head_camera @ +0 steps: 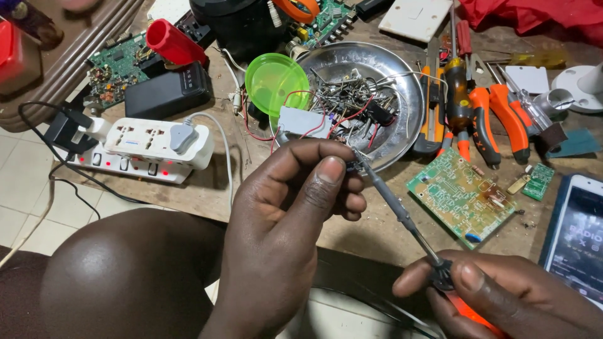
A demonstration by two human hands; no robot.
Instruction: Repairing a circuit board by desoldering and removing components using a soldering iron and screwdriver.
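Observation:
My left hand (286,216) pinches a small dark electronic part (353,166) between thumb and fingers, just in front of a steel bowl (402,81). My right hand (496,295) grips the handle of a soldering iron (392,204). Its grey shaft slants up and left, and its tip meets the small part at my left fingertips. The part is mostly hidden by my fingers.
The steel bowl holds several wires and components, with a green plastic lid (276,78) leaning on it. A green circuit board (461,194), orange pliers (496,122), a screwdriver (457,81), a phone (575,235), a white power strip (147,147) and a black box (166,94) crowd the wooden table. My knee (119,276) is below.

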